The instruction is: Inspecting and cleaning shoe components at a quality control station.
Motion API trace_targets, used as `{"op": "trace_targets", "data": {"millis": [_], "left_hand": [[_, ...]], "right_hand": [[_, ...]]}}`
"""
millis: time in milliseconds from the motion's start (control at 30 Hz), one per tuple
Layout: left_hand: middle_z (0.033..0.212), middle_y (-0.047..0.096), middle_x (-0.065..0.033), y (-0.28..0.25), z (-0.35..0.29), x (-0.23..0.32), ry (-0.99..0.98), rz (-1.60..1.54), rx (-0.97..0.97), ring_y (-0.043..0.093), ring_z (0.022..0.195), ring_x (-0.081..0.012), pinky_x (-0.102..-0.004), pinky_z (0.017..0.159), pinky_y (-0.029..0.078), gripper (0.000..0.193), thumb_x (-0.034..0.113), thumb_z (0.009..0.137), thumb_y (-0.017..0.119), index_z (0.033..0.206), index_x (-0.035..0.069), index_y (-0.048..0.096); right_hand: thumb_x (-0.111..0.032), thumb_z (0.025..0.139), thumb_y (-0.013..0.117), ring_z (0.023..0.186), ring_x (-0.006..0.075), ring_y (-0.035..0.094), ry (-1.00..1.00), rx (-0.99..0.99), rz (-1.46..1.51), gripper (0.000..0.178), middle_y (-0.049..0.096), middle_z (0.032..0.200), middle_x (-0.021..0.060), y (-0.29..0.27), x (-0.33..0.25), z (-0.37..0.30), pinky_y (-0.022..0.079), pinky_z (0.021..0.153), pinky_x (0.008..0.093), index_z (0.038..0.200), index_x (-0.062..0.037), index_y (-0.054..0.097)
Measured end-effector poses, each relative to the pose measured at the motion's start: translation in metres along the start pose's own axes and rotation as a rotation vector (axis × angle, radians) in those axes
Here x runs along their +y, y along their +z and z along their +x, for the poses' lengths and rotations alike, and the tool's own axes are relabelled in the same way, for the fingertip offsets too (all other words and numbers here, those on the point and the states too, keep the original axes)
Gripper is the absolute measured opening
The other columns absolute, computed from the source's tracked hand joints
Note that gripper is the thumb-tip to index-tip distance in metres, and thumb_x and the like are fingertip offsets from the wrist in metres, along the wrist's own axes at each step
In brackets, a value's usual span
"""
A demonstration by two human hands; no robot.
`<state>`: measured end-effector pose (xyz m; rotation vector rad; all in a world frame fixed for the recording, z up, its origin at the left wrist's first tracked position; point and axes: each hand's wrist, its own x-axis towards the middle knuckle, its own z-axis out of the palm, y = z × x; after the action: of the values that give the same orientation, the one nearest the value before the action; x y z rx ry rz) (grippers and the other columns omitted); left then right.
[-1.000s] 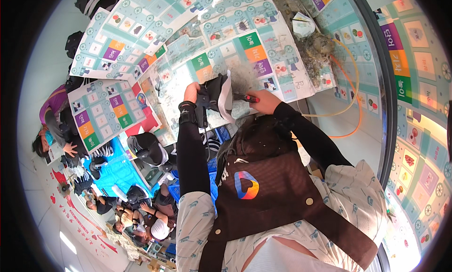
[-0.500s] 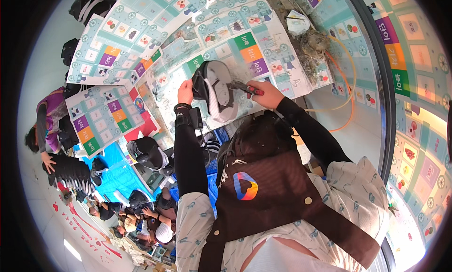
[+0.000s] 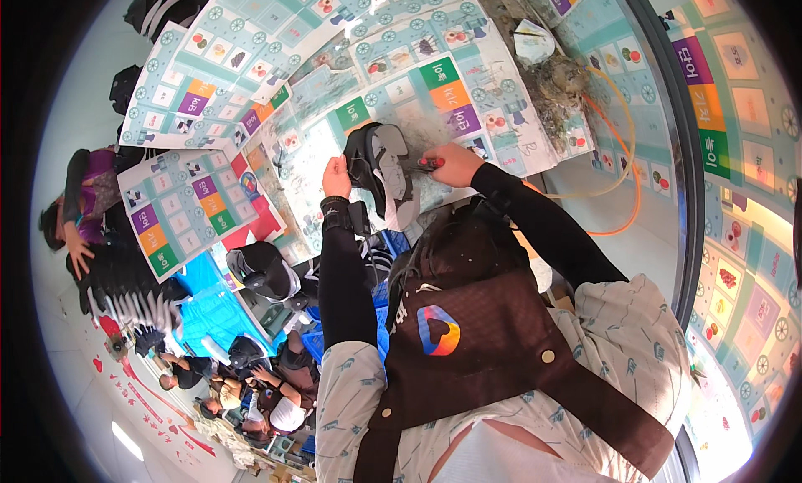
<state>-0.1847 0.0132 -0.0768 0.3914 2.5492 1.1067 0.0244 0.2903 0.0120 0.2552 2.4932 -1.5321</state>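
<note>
A black and grey cap (image 3: 389, 167) stands on its edge above the paper-covered bench (image 3: 510, 119), its grey side facing right. My left hand (image 3: 337, 180) is closed at the cap's black left edge and pinches it there. In my right hand (image 3: 458, 165), to the right of the cap, is a small red-handled hand tool (image 3: 428, 163) with dark jaws. The tool's tip points at the grey side; whether it touches the fabric I cannot tell.
Another black and grey cap (image 3: 264, 272) lies left of my left forearm, near a blue crate (image 3: 380, 297). A white mask-like piece (image 3: 532, 43) and an orange hose (image 3: 632, 186) are at right. A co-worker's hand (image 3: 77, 251) rests by stacked caps at far left.
The cap has turned, showing more of its black side, and its grey face is narrower. My right hand has moved slightly left with the tool; my left hand is a little lower.
</note>
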Motion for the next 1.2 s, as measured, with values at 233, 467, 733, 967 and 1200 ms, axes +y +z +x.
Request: {"op": "trace_targets", "data": {"millis": [233, 467, 733, 967, 1200], "left_hand": [[0.071, 0.052, -0.0038, 0.000, -0.005, 0.000, 0.006, -0.031, 0.002, 0.046, 0.068, -0.0147, -0.0317, 0.067, 0.042, 0.035, 0.034, 0.106, 0.055, 0.088, 0.004, 0.058], [0.069, 0.051, -0.0027, 0.001, -0.007, -0.008, -0.027, -0.058, 0.010, 0.045, 0.066, -0.0132, -0.0310, 0.065, 0.041, 0.033, 0.034, 0.105, 0.055, 0.089, 0.005, 0.060], [0.070, 0.054, -0.0029, 0.000, -0.009, -0.001, -0.036, -0.033, 0.020, 0.047, 0.067, -0.0131, -0.0309, 0.066, 0.043, 0.033, 0.035, 0.104, 0.057, 0.091, 0.006, 0.062], [0.069, 0.055, -0.0049, 0.000, -0.013, -0.001, -0.056, -0.025, 0.040, 0.048, 0.066, -0.0147, -0.0324, 0.065, 0.043, 0.034, 0.037, 0.104, 0.057, 0.091, 0.006, 0.062], [0.068, 0.055, -0.0056, 0.002, -0.013, 0.003, -0.026, 0.021, 0.065, 0.047, 0.064, -0.0160, -0.0338, 0.063, 0.042, 0.036, 0.040, 0.104, 0.057, 0.091, 0.006, 0.062]], "right_hand": [[-0.018, 0.077, 0.057, 0.097, 0.0465, 0.063, 0.156, 0.105, 0.065, 0.033, 0.069, 0.098, 0.0257, -0.006, -0.014, -0.001, 0.049, 0.084, 0.0528, 0.104, -0.0054, 0.070], [-0.016, 0.072, 0.064, 0.087, 0.0444, 0.063, 0.074, -0.190, 0.047, 0.029, 0.067, 0.085, 0.0230, -0.001, -0.007, -0.006, 0.049, 0.076, 0.0478, 0.097, -0.0025, 0.066], [-0.015, 0.075, 0.061, 0.091, 0.0471, 0.062, 0.101, -0.187, 0.077, 0.030, 0.066, 0.090, 0.0266, 0.005, -0.003, -0.017, 0.048, 0.077, 0.0505, 0.102, -0.0036, 0.065], [-0.019, 0.079, 0.061, 0.097, 0.0473, 0.063, 0.177, 0.141, 0.052, 0.031, 0.068, 0.098, 0.0278, 0.012, -0.003, -0.022, 0.050, 0.085, 0.0521, 0.104, -0.0019, 0.069], [-0.019, 0.078, 0.061, 0.094, 0.0474, 0.063, 0.218, -0.069, 0.080, 0.033, 0.067, 0.093, 0.0283, 0.008, 0.004, -0.026, 0.050, 0.082, 0.0525, 0.105, -0.0022, 0.069]]}}
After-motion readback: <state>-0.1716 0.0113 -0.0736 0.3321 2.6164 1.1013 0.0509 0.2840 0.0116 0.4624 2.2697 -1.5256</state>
